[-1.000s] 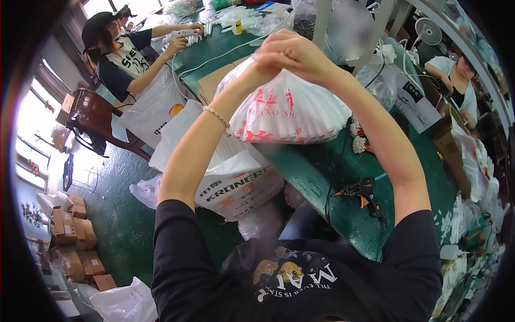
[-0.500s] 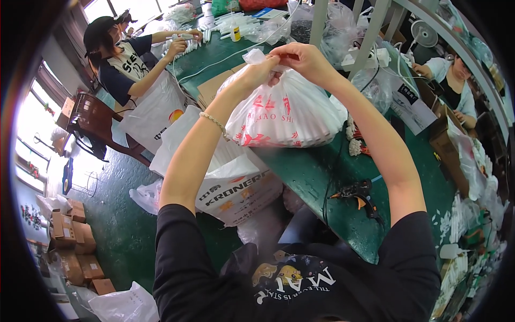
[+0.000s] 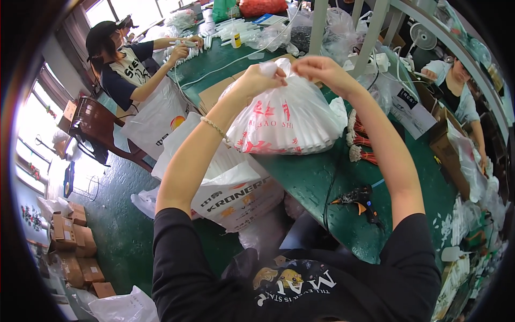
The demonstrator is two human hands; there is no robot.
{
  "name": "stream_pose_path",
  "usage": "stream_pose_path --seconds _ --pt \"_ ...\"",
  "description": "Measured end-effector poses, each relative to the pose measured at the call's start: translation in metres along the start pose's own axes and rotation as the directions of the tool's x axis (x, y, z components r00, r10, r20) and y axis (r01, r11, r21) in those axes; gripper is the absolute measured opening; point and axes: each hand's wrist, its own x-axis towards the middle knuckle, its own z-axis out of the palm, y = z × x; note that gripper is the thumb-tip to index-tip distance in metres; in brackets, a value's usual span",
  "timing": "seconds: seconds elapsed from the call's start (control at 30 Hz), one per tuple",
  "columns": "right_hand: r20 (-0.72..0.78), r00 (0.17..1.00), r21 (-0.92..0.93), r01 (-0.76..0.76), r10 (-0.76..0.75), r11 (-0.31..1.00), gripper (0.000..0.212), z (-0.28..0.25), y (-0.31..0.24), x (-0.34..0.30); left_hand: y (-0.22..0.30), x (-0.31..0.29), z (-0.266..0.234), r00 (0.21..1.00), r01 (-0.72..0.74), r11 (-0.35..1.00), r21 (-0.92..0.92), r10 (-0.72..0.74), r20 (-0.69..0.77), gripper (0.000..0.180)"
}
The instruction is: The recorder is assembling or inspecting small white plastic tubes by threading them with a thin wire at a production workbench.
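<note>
A white plastic bag (image 3: 284, 121) with red print, bulging with pale stick-like rods, stands on the green table (image 3: 308, 180) before me. My left hand (image 3: 263, 79) is closed around the bag's gathered top, with a twist of plastic sticking up above the thumb. Close to the top on the other side, my right hand (image 3: 322, 72) has its fingers curled together, and anything in them is hidden. Below my left forearm, a large white sack (image 3: 230, 193) with dark and orange print gapes at its mouth and shows more white rods.
A hot glue gun (image 3: 362, 204) lies on the table by my right arm. Bundles of red stems with pale tips (image 3: 360, 139) lie beyond it. Cardboard (image 3: 214, 96) sits behind the bag. Co-workers sit at far left and right, and a grey metal frame (image 3: 365, 43) rises at the back.
My hands were together at the bag's top and are now apart, the right one shifted to the right. The bag sits slightly lower. The right co-worker's arm has come down.
</note>
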Motion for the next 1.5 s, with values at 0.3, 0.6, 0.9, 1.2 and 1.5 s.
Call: stream_pose_path --seconds 0.3,0.6,0.9,1.2,1.5 --pt "-0.007 1.0 -0.054 0.03 -0.031 0.998 0.025 0.031 0.02 0.053 -0.001 0.001 -0.001 0.636 -0.358 0.103 0.928 0.755 0.161 0.016" --pt "0.043 0.957 -0.65 0.245 -0.288 0.719 0.014 0.029 0.023 0.06 0.006 -0.011 -0.015 0.729 -0.213 -0.055 0.975 0.655 0.197 0.011" --pt "-0.046 0.895 -0.825 0.216 -0.443 0.522 0.011 0.034 0.064 0.016 -0.031 -0.041 -0.017 0.755 -0.434 0.017 0.901 0.552 0.353 0.007" --pt "-0.542 0.821 -0.34 -0.019 -0.179 0.94 0.027 0.016 0.076 -0.02 -0.028 -0.004 0.028 0.971 -0.136 0.182 0.974 0.221 0.094 0.031" --pt "-0.484 0.875 -0.107 -0.055 -0.004 0.993 0.022 0.016 -0.007 -0.12 -0.009 -0.014 0.018 0.791 -0.171 0.305 0.937 0.61 -0.055 0.023"
